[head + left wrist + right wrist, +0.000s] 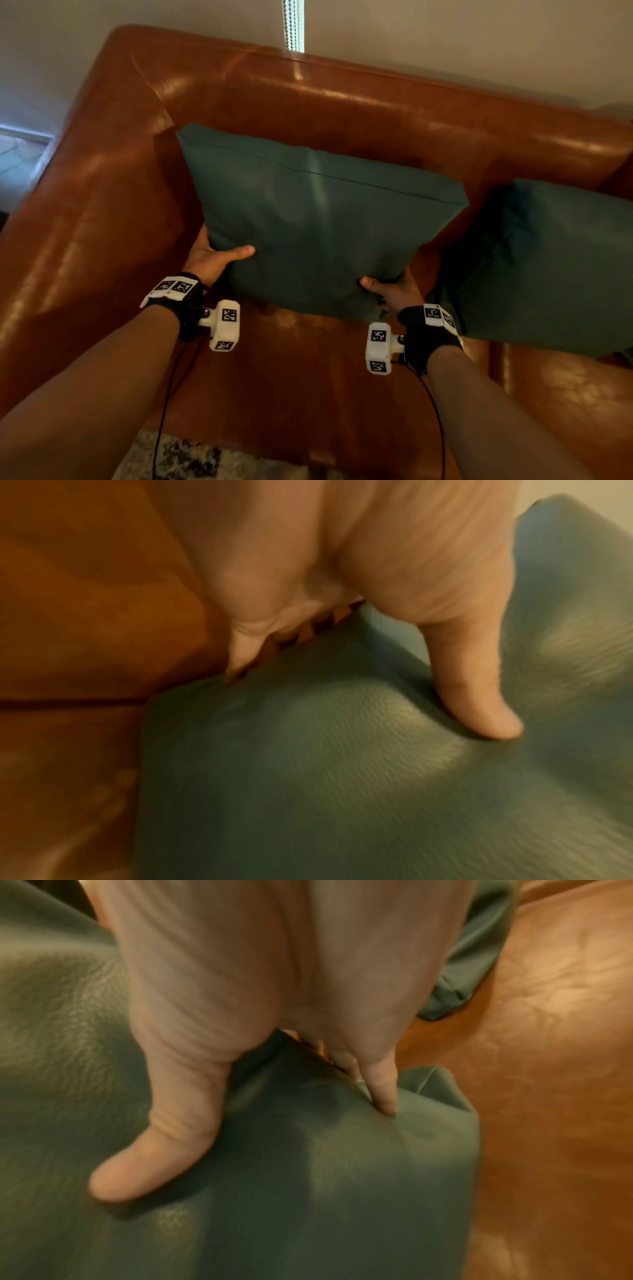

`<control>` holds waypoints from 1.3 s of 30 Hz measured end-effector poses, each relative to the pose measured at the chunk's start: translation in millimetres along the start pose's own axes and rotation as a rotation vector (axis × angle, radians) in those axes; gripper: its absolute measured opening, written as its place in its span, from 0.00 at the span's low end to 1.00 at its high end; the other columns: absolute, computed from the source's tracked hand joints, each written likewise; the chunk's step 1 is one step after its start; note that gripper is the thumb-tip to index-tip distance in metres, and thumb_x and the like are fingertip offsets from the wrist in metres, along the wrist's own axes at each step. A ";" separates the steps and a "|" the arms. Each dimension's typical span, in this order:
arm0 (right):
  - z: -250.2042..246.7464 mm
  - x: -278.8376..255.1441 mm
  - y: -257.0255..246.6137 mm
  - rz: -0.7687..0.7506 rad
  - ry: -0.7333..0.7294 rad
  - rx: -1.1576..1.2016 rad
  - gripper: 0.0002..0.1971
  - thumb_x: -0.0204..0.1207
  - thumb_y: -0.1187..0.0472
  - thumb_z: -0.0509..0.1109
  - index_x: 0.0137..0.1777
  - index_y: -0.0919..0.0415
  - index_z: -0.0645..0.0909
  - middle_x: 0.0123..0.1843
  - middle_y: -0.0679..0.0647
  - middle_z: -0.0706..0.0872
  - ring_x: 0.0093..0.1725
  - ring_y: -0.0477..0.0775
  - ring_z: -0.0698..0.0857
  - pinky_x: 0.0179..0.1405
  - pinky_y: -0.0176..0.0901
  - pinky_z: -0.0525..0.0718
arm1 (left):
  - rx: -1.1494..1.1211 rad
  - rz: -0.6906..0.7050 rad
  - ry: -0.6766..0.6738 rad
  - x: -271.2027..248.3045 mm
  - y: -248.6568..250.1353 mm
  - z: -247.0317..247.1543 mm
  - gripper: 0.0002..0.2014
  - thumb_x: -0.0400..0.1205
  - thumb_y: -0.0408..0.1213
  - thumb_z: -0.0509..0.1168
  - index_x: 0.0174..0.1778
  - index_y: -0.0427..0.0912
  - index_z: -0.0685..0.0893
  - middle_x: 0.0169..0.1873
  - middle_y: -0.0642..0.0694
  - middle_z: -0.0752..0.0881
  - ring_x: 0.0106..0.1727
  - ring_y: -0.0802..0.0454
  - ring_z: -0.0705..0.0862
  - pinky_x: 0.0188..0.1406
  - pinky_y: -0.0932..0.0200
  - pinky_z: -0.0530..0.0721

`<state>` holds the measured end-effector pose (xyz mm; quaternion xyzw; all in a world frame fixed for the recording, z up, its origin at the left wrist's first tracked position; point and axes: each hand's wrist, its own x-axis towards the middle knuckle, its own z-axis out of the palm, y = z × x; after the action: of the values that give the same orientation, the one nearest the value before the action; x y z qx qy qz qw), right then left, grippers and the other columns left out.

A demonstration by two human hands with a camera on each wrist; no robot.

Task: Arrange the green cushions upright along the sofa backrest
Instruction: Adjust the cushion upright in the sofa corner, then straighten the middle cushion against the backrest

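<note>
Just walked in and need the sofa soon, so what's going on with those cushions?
A person is holding one green cushion by its lower corners, left hand and right hand, thumbs on the front. It is held in front of the backrest of the brown leather sofa, near the armrest corner. A second green cushion already leans against the backrest to its right.

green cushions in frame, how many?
2. One cushion is held by the left hand and right hand in front of the sofa backrest; the second cushion sits to its right. More may lie out of view.
</note>
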<state>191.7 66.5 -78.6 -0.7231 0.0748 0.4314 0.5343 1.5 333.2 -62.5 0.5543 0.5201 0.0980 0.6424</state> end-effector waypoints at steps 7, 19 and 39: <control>0.4 3.6 -3.4 0.034 -0.056 0.002 0.55 0.53 0.63 0.87 0.80 0.51 0.62 0.72 0.51 0.76 0.70 0.59 0.75 0.61 0.59 0.77 | -0.009 -0.014 0.006 2.2 1.5 -0.3 0.46 0.64 0.30 0.81 0.76 0.54 0.67 0.64 0.52 0.81 0.61 0.51 0.81 0.62 0.47 0.80; -4.2 -8.8 -6.4 0.105 -0.023 0.030 0.61 0.44 0.58 0.90 0.79 0.42 0.63 0.75 0.53 0.78 0.71 0.65 0.79 0.66 0.69 0.79 | -0.052 -0.067 0.064 -17.1 -12.9 6.2 0.44 0.69 0.38 0.78 0.79 0.60 0.65 0.71 0.53 0.77 0.65 0.51 0.77 0.66 0.45 0.74; -231.5 -61.8 12.3 0.162 0.248 -0.032 0.26 0.69 0.61 0.80 0.67 0.57 0.80 0.61 0.61 0.87 0.55 0.56 0.86 0.56 0.52 0.85 | 0.090 0.144 0.332 -151.6 -27.5 180.3 0.08 0.76 0.38 0.72 0.35 0.41 0.81 0.35 0.39 0.84 0.39 0.46 0.80 0.43 0.56 0.77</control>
<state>272.5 -154.3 -30.7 -0.7709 0.1916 0.3814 0.4728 62.4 106.5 -28.1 0.5945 0.5818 0.2107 0.5135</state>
